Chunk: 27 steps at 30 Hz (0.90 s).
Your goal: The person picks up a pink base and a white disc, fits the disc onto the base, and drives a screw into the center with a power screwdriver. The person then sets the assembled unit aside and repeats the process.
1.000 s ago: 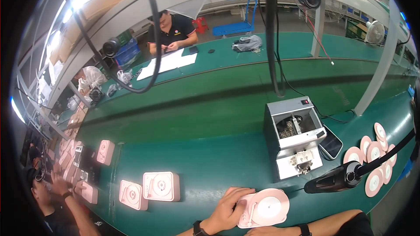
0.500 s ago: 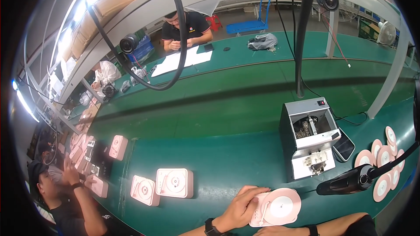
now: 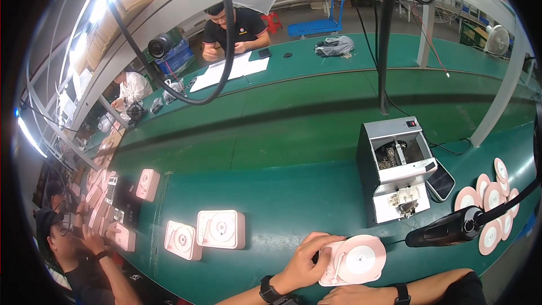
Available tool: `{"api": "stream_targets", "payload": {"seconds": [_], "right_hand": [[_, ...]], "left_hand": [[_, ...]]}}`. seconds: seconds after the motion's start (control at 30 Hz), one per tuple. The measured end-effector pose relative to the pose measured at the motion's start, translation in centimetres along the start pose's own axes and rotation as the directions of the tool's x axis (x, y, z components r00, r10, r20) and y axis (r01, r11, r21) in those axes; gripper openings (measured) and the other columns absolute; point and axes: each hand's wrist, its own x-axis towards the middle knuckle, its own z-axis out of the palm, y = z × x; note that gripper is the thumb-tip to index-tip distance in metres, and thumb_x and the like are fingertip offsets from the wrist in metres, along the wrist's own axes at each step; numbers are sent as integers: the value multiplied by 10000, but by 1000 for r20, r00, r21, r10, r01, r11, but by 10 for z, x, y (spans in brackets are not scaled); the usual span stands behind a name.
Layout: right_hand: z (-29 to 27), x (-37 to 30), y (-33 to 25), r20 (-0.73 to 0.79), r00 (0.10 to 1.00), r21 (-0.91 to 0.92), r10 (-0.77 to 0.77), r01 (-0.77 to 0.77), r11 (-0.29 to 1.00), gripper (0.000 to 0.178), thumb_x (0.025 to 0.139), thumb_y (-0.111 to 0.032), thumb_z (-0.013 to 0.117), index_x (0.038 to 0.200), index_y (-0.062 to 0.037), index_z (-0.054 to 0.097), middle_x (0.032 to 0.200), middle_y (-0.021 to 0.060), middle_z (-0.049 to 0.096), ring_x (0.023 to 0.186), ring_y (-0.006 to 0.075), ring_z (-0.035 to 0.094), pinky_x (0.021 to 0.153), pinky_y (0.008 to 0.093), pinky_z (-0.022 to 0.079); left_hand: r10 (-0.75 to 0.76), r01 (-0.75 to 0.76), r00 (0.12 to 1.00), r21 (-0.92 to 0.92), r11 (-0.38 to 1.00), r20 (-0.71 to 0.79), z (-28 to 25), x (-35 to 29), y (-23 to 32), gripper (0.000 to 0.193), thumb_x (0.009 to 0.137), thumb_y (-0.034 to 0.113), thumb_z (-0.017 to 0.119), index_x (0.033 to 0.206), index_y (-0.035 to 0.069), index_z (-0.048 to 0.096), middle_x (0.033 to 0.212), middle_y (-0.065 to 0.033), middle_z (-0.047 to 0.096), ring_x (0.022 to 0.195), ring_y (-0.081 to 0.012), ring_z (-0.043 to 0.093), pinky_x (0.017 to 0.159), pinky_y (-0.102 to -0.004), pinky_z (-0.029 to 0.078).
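A green bench (image 3: pixel 293 203) fills the view, with a second green bench across the aisle at 12 o'clock where a person in a black shirt (image 3: pixel 234 28) sits over white sheets (image 3: pixel 228 70). At 3 o'clock from the centre stands a grey machine (image 3: pixel 395 169) with an open top, and a dark phone (image 3: pixel 441 183) lies just beside it on its right. A black driver (image 3: pixel 449 229) hangs at 4 o'clock, near a cluster of pink discs (image 3: pixel 491 203) lying at the bench's right end. At 6 o'clock lies a pink player (image 3: pixel 353 261), a rounded case with a white platter on top. The left hand (image 3: pixel 307 260) grips its left edge, fingers curled over the top and thumb at the side. The right hand (image 3: pixel 347 295) lies under the player's near edge, mostly cut off by the picture's lower rim, so I cannot tell its grip. At 8 o'clock two more pink cases (image 3: pixel 209 231) stand side by side, touching. Further left, at 9 o'clock, another pink case (image 3: pixel 148 184) rests by a dark tray (image 3: pixel 121 203), where a co-worker (image 3: pixel 73 248) bends over small parts.
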Motion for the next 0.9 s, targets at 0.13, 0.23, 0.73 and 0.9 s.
{"api": "stream_targets", "payload": {"seconds": [0.13,0.23,0.73,0.9], "right_hand": [[1,-1,0,2,1000,7,2,-2,1000,296,964,-246,683,792,-46,549,657,138,586,626,333,654,594,440,526],[1,-1,0,0,1000,4,9,-9,1000,298,963,-247,684,790,-45,548,661,140,588,632,335,656,599,441,527],[9,-5,5,27,1000,-14,14,-13,1000,284,959,-251,679,806,-47,553,682,143,599,651,353,660,612,451,535],[10,-5,4,8,1000,4,10,-10,1000,284,960,-257,676,808,-50,556,677,139,599,646,354,659,605,451,536]], "left_hand": [[18,-18,1000,-7,1000,-10,0,0,0,341,987,-16,533,1266,2,729,1227,-148,741,1114,-263,668,938,-367,549],[52,-52,999,7,999,-12,1,2,-3,326,985,-20,542,1246,-3,737,1235,-140,752,1125,-264,670,949,-370,551],[-22,21,998,-25,999,-61,2,4,6,296,977,3,597,1224,35,756,1078,-125,745,981,-240,669,797,-338,553],[-12,11,998,-9,1000,-64,2,1,4,301,982,6,594,1234,41,756,1061,-127,731,966,-233,668,779,-332,549]]}}
